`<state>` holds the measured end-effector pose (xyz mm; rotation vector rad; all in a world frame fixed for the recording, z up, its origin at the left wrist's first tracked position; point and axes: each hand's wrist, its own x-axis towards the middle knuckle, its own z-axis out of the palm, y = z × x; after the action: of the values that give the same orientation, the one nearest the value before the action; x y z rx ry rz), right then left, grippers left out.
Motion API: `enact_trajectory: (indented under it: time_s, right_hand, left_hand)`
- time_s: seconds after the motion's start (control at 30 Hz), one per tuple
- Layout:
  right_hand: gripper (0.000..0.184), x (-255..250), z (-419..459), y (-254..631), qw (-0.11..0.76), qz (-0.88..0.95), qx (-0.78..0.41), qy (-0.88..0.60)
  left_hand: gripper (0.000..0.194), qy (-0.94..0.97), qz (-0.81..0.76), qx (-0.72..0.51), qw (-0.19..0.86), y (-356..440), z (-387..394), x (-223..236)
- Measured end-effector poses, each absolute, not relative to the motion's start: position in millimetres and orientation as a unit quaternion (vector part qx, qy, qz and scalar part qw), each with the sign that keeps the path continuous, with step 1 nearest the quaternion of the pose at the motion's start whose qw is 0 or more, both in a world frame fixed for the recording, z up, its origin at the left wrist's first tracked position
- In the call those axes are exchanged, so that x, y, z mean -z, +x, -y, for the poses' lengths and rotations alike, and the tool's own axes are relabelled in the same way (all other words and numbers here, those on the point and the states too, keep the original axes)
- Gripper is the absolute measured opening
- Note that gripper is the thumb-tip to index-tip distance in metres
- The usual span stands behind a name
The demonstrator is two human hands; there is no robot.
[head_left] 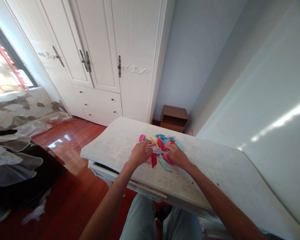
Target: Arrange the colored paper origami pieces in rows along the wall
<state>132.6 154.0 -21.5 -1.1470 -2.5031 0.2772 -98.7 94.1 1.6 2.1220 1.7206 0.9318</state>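
Observation:
A loose pile of folded coloured paper pieces (158,151) lies on the white table (205,160), in pink, red, yellow, teal and lilac. On the pile's left side rests my left hand (140,153), its fingers apart and bent over the papers. My right hand (177,156) reaches onto the right side with fingers spread, touching the pieces. Neither hand visibly grips a piece. A red strip (154,160) and a pale green piece (165,163) stick out toward me between the hands. Fingertips partly cover several papers.
A drawer (140,188) at the table's front edge is slightly pulled out above my legs. Beyond the table stand a white wardrobe (137,43) and a small brown cabinet (174,113). Cloths (12,160) lie over a dark object at left. A wall borders the right side.

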Motion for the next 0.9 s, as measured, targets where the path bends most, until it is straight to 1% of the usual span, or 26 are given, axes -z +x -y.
enact_trajectory:
  time_s: [0.07,0.13,0.27,0.33,0.4,0.47,0.53,0.67,0.77,0.9]
  right_hand:
    - [0.025,21,-160,114,0.184,0.898,-0.093,-0.388]
    - [0.028,21,-163,97,0.182,0.904,-0.107,-0.371]
    - [0.032,18,-166,78,0.185,0.911,-0.137,-0.342]
    - [0.032,17,-168,75,0.210,0.908,-0.133,-0.338]
    - [0.034,17,-172,77,0.240,0.899,-0.110,-0.349]
    - [0.036,17,-177,82,0.252,0.888,-0.080,-0.378]
    - [0.037,19,-182,90,0.241,0.879,-0.058,-0.406]
    - [0.037,23,-185,114,0.214,0.886,-0.073,-0.404]
    - [0.040,26,-180,136,0.224,0.884,-0.092,-0.401]
    - [0.041,35,-176,166,0.265,0.867,-0.090,-0.412]
  left_hand:
    - [0.031,0.764,-0.590,-0.241,0.098,-109,-104,4]
    - [0.037,0.781,-0.589,-0.195,0.078,-117,-111,14]
    - [0.063,0.765,-0.621,-0.166,0.035,-130,-115,28]
    - [0.073,0.752,-0.641,-0.152,0.019,-137,-115,31]
    - [0.079,0.736,-0.663,-0.139,0.000,-145,-115,32]
    - [0.078,0.719,-0.683,-0.130,-0.021,-153,-117,33]
    - [0.077,0.703,-0.700,-0.122,-0.039,-163,-119,35]
    - [0.073,0.692,-0.709,-0.120,-0.063,-181,-122,38]
    - [0.065,0.694,-0.698,-0.156,-0.086,-182,-118,36]
    - [0.058,0.724,-0.644,-0.223,-0.108,-157,-107,29]
